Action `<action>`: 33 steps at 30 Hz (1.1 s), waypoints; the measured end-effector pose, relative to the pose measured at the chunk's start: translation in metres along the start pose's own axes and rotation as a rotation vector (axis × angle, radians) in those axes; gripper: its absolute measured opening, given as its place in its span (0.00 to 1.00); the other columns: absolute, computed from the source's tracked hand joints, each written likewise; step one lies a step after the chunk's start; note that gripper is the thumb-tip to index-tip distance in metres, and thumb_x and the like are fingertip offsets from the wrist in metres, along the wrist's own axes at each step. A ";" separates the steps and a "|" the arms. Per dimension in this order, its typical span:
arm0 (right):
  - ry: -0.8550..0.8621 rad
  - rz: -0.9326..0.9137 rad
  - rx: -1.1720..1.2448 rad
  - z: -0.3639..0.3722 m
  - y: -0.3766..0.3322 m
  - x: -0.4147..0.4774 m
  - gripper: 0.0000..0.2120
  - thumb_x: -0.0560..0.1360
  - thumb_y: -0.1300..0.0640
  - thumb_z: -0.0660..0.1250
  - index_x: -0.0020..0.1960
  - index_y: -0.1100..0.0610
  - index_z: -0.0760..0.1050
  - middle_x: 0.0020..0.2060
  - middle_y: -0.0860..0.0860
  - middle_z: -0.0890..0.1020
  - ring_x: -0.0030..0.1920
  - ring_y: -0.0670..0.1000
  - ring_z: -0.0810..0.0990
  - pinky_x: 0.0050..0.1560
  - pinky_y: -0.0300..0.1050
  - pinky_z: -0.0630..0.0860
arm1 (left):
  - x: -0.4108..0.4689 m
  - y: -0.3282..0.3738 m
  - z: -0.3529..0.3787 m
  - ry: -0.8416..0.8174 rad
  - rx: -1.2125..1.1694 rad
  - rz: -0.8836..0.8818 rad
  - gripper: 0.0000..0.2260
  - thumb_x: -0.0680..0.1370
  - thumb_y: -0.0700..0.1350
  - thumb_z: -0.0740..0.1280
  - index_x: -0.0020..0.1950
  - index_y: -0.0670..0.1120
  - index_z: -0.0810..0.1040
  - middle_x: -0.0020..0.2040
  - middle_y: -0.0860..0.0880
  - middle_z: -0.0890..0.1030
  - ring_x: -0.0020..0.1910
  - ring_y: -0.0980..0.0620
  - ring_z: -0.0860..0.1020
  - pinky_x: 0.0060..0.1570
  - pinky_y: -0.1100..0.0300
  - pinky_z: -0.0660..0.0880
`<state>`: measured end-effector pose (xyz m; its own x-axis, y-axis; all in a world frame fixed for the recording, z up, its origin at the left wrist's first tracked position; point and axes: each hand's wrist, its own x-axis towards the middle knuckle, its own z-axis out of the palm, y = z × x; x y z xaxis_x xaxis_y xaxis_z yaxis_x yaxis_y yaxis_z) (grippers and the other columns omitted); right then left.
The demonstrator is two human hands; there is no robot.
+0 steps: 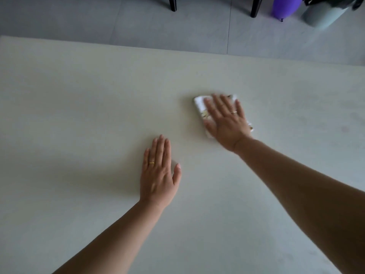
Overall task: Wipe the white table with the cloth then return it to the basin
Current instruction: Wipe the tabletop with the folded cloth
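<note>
The white table (83,107) fills most of the view. A folded white cloth (199,104) with a yellowish pattern lies on it right of centre. My right hand (227,123) lies flat on top of the cloth with fingers spread, pressing it against the table and covering most of it. My left hand (159,173) rests palm down on the bare table, nearer to me and left of the cloth, holding nothing. No basin is in view.
Beyond the table's far edge (177,51) is a grey tiled floor. Two black chair legs (172,3) stand there, with a purple object (282,6) and a pale grey container (320,14) at the top right.
</note>
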<state>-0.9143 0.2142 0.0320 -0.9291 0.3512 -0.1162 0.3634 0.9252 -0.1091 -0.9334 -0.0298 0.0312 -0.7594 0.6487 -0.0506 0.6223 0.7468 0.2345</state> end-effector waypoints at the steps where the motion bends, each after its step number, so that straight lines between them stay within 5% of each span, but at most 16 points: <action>1: 0.000 0.129 0.033 -0.002 0.015 0.004 0.28 0.79 0.41 0.47 0.77 0.47 0.46 0.77 0.49 0.50 0.76 0.50 0.46 0.74 0.54 0.39 | 0.004 0.002 -0.001 0.001 -0.003 0.016 0.29 0.77 0.52 0.53 0.75 0.39 0.58 0.76 0.41 0.59 0.75 0.44 0.58 0.73 0.49 0.52; 6: 0.022 0.587 0.173 0.003 -0.026 0.031 0.28 0.79 0.45 0.45 0.77 0.49 0.42 0.77 0.51 0.45 0.76 0.54 0.41 0.71 0.59 0.32 | 0.050 0.020 -0.002 0.030 0.004 0.068 0.28 0.78 0.51 0.52 0.75 0.39 0.58 0.76 0.41 0.59 0.75 0.44 0.57 0.74 0.50 0.52; 12: -0.064 -0.132 0.014 -0.003 -0.019 0.037 0.27 0.79 0.42 0.43 0.76 0.46 0.43 0.77 0.47 0.47 0.76 0.50 0.43 0.73 0.54 0.37 | 0.104 0.028 -0.002 0.071 0.052 0.057 0.27 0.80 0.50 0.50 0.75 0.38 0.58 0.76 0.40 0.60 0.75 0.43 0.57 0.74 0.48 0.53; 14: -0.048 -0.090 -0.014 -0.007 0.018 0.040 0.27 0.79 0.41 0.44 0.76 0.45 0.43 0.77 0.46 0.48 0.76 0.49 0.45 0.73 0.53 0.39 | 0.115 0.029 0.002 0.048 0.056 0.068 0.27 0.80 0.51 0.51 0.76 0.39 0.55 0.77 0.41 0.56 0.76 0.45 0.54 0.75 0.49 0.49; 17: -0.012 0.267 0.093 -0.012 0.059 0.046 0.26 0.80 0.43 0.44 0.76 0.45 0.43 0.77 0.47 0.46 0.76 0.49 0.43 0.73 0.53 0.37 | 0.123 0.030 0.009 0.010 0.057 0.030 0.29 0.81 0.54 0.51 0.77 0.41 0.51 0.78 0.43 0.52 0.77 0.47 0.49 0.75 0.52 0.44; 21: 0.041 0.595 0.151 -0.007 0.028 0.064 0.27 0.80 0.45 0.44 0.77 0.48 0.44 0.77 0.50 0.46 0.76 0.53 0.41 0.72 0.58 0.34 | 0.123 0.033 0.011 0.027 0.063 0.012 0.31 0.78 0.56 0.46 0.77 0.41 0.52 0.78 0.43 0.53 0.77 0.47 0.51 0.75 0.51 0.47; 25: 0.020 0.279 0.163 0.002 -0.043 0.083 0.27 0.80 0.45 0.43 0.77 0.48 0.43 0.77 0.49 0.45 0.76 0.52 0.40 0.70 0.58 0.30 | 0.123 0.034 0.010 0.033 0.057 0.009 0.31 0.78 0.58 0.46 0.76 0.41 0.53 0.77 0.42 0.56 0.77 0.46 0.53 0.75 0.51 0.48; 29: -0.036 -0.049 0.055 -0.006 -0.020 0.092 0.26 0.80 0.43 0.42 0.76 0.46 0.44 0.77 0.47 0.47 0.76 0.50 0.43 0.73 0.55 0.37 | 0.122 0.033 0.009 0.034 0.039 -0.002 0.31 0.78 0.56 0.49 0.76 0.40 0.54 0.77 0.42 0.56 0.77 0.46 0.53 0.75 0.52 0.48; 33: 0.024 0.225 0.088 -0.014 0.041 0.099 0.26 0.80 0.43 0.43 0.76 0.45 0.45 0.77 0.47 0.47 0.76 0.49 0.44 0.73 0.54 0.37 | 0.122 0.033 0.010 0.027 0.030 0.000 0.31 0.78 0.56 0.49 0.77 0.40 0.54 0.77 0.43 0.55 0.77 0.47 0.52 0.75 0.52 0.48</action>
<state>-0.9921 0.2890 0.0293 -0.8251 0.5512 -0.1241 0.5650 0.8077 -0.1687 -1.0037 0.0760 0.0235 -0.7642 0.6446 -0.0243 0.6272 0.7513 0.2052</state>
